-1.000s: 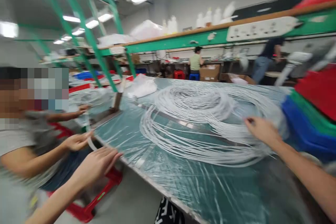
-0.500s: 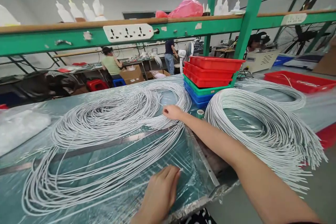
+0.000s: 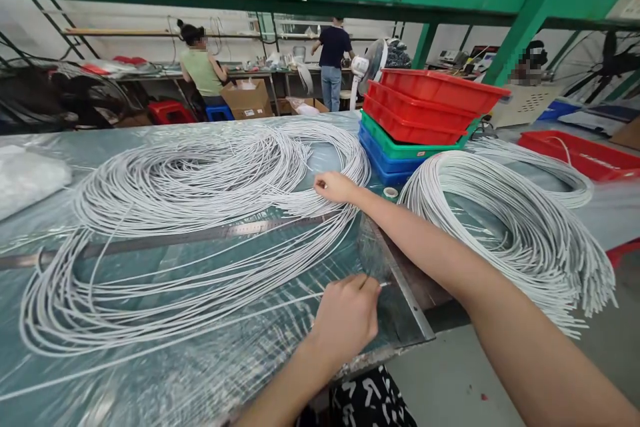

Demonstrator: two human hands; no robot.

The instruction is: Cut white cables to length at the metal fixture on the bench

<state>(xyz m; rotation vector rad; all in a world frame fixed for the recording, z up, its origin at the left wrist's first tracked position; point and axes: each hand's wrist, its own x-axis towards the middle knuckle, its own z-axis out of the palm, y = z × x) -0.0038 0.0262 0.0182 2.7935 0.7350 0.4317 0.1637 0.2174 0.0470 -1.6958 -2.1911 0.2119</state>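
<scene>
A big loose coil of white cable point(image 3: 190, 173) lies spread over the plastic-covered green table point(image 3: 125, 380). My left hand point(image 3: 347, 317) rests near the table's front edge, fingers pinched on the free end of one white cable strand point(image 3: 280, 301). My right hand point(image 3: 336, 187) reaches across to the far right rim of the coil and is closed on a few strands there. A long metal ruler point(image 3: 200, 235) lies across the table under the coil.
A second coil of cut white cables point(image 3: 505, 220) hangs over the table's right corner. Stacked red, green and blue trays point(image 3: 420, 123) stand behind it, with a tape roll point(image 3: 390, 193) beside them. Other people work at benches in the background. A crumpled plastic bag point(image 3: 25, 177) lies at left.
The view swung right, away from the co-worker at the left, then tilted down. My left hand went from lying flat on the table to pinching a cable end. My right hand stayed at the coil's rim.
</scene>
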